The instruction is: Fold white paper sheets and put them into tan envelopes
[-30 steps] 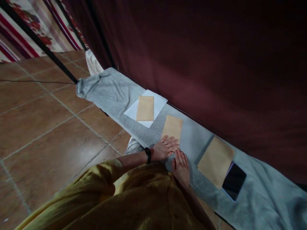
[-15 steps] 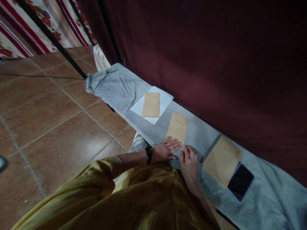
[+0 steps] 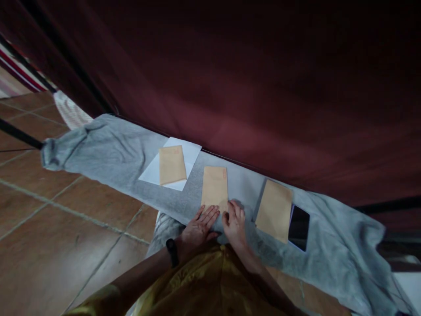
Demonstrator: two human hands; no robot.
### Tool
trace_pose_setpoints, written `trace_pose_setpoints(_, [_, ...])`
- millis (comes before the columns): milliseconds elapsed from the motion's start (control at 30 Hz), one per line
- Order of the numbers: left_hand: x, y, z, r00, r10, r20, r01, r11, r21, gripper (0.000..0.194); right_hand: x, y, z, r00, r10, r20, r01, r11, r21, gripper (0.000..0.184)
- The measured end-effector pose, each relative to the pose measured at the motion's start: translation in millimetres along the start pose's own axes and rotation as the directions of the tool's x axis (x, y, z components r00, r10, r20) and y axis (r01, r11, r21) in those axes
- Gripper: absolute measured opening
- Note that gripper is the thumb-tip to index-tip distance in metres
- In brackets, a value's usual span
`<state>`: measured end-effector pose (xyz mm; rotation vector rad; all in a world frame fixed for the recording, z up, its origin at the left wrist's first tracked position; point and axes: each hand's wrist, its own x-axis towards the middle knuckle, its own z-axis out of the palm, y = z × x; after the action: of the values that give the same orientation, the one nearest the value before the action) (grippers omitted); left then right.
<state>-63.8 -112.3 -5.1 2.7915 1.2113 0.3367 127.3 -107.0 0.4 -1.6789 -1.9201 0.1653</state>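
Note:
A brown paper envelope (image 3: 215,186) with small red print at its upper right corner lies on the grey cloth in front of me. My left hand (image 3: 200,226) rests flat on its near end, fingers stretched out, a black band on the wrist. Beside the envelope's lower right edge is my right hand (image 3: 235,223). Its fingers are curled in, and the fingertips meet or nearly meet that edge. Whether they pinch anything is hidden.
To the left, another brown envelope (image 3: 172,166) lies on a white sheet (image 3: 191,153). On the right are a larger brown envelope (image 3: 274,210) and a dark-screened phone or tablet (image 3: 299,228). Grey cloth (image 3: 113,142) covers the narrow table; a dark red curtain (image 3: 230,87) hangs behind.
The view has turned to the right, so everything on the table appears further left. Both hands keep about the same place at the envelope's near end.

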Motion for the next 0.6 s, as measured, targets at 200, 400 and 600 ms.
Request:
trace_pose_setpoints(200, [-6.5, -0.9, -7.9, 0.999, -0.042, 0.009, 0.042, 0.999, 0.005, 0.070, -7.5, 0.8, 1.3, 1.000, -0.005, 0.029, 0.005, 1.000, 0.022, 0.047])
trace_pose_setpoints(400, [-6.1, -2.7, -2.4, 0.992, -0.100, -0.072, 0.101, 0.995, 0.008, 0.052, 19.3, 5.9, -6.0, 0.972, 0.212, 0.102, -0.227, 0.960, 0.164, 0.030])
trace_pose_setpoints(600, [-4.0, -5.8, 11.0, 0.978, -0.085, -0.189, 0.091, 0.996, 0.025, 0.050, 33.6, -2.9, -3.8, 0.914, 0.380, 0.143, -0.406, 0.855, 0.322, 0.018])
